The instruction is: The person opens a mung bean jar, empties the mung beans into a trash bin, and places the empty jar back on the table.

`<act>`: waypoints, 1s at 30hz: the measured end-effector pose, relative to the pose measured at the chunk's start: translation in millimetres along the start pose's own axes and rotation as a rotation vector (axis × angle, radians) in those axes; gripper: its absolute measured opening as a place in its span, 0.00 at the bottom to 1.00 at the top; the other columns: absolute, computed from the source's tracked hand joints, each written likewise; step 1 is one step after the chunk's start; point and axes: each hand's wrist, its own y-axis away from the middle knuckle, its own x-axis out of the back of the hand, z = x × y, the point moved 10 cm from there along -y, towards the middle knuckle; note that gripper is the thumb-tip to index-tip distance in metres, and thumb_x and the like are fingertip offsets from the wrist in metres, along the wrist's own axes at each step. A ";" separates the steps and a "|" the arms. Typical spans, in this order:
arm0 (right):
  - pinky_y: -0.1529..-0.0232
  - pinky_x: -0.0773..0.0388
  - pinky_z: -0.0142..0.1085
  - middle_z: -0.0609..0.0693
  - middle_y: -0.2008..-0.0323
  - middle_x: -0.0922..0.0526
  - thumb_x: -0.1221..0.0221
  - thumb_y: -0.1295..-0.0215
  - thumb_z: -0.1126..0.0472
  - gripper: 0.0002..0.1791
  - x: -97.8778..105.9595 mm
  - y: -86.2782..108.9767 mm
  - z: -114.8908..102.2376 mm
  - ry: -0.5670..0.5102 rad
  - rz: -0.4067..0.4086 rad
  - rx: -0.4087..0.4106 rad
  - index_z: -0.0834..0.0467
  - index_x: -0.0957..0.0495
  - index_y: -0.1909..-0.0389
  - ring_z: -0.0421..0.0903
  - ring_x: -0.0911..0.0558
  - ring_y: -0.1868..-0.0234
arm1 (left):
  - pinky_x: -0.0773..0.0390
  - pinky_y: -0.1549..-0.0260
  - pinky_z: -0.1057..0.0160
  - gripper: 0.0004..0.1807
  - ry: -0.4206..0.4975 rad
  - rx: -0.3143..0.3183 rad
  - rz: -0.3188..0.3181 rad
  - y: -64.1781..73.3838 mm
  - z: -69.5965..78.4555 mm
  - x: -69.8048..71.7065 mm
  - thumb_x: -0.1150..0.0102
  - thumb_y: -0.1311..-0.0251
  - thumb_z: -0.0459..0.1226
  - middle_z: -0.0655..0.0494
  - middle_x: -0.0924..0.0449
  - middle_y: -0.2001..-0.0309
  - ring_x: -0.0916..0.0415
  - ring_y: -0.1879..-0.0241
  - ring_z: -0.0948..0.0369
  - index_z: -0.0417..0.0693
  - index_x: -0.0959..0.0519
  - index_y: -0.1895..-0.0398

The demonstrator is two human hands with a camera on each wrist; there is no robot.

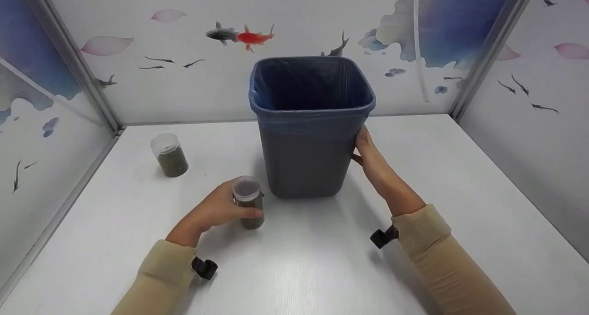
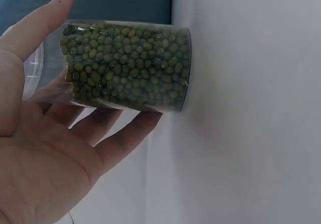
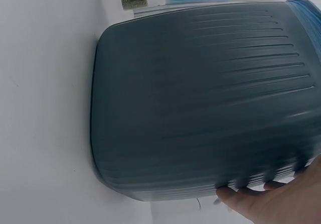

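Observation:
My left hand (image 1: 220,207) grips a clear jar (image 1: 251,222) of green mung beans, its thumb across the front. In the left wrist view the jar (image 2: 130,66) lies between thumb and fingers, its base close to the white table; whether it touches cannot be told. Behind it stands an upright grey waste bin (image 1: 306,160) with a blue liner bag folded over its rim. Against the bin's right side rests my right hand (image 1: 375,160). In the right wrist view that hand's fingers (image 3: 241,196) lie along the ribbed wall, partly hidden.
A second clear jar (image 1: 173,162) with green contents stands at the back left of the white table (image 1: 294,269). Printed panels (image 1: 184,89) with fish and petals enclose the back and both sides. The bin is close to the back panel.

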 end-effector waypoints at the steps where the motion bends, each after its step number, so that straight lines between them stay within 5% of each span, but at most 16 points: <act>1: 0.20 0.48 0.60 0.49 0.13 0.65 0.68 0.29 0.19 0.55 -1.4 -0.8 -0.5 0.002 -0.005 0.002 0.45 0.69 0.12 0.51 0.58 0.14 | 0.31 0.31 0.38 0.41 0.000 -0.008 -0.011 0.1 2.4 -4.4 0.17 0.46 0.42 0.49 0.18 0.38 0.25 0.33 0.48 0.44 0.25 0.30; 10: 0.19 0.48 0.59 0.55 0.13 0.67 0.67 0.24 0.24 0.54 -6.0 -6.2 -1.7 0.004 -0.005 0.003 0.54 0.71 0.13 0.55 0.59 0.14 | 0.31 0.32 0.37 0.43 0.012 -0.076 -0.061 0.7 24.5 -44.8 0.16 0.47 0.43 0.52 0.20 0.38 0.25 0.34 0.50 0.47 0.27 0.28; 17: 0.18 0.49 0.55 0.53 0.13 0.68 0.69 0.19 0.30 0.48 -2.5 0.3 5.8 0.014 -0.026 -0.048 0.52 0.72 0.13 0.53 0.59 0.13 | 0.36 0.27 0.39 0.46 0.118 -0.082 -0.092 -6.0 32.6 -77.5 0.19 0.42 0.43 0.51 0.25 0.31 0.31 0.27 0.49 0.45 0.33 0.23; 30: 0.18 0.50 0.53 0.51 0.13 0.67 0.67 0.17 0.32 0.45 -5.4 -0.3 7.8 0.007 -0.033 -0.071 0.50 0.71 0.13 0.52 0.58 0.13 | 0.34 0.28 0.44 0.40 0.198 -0.117 -0.099 -17.3 45.8 -106.6 0.22 0.39 0.40 0.51 0.22 0.35 0.27 0.33 0.53 0.43 0.30 0.26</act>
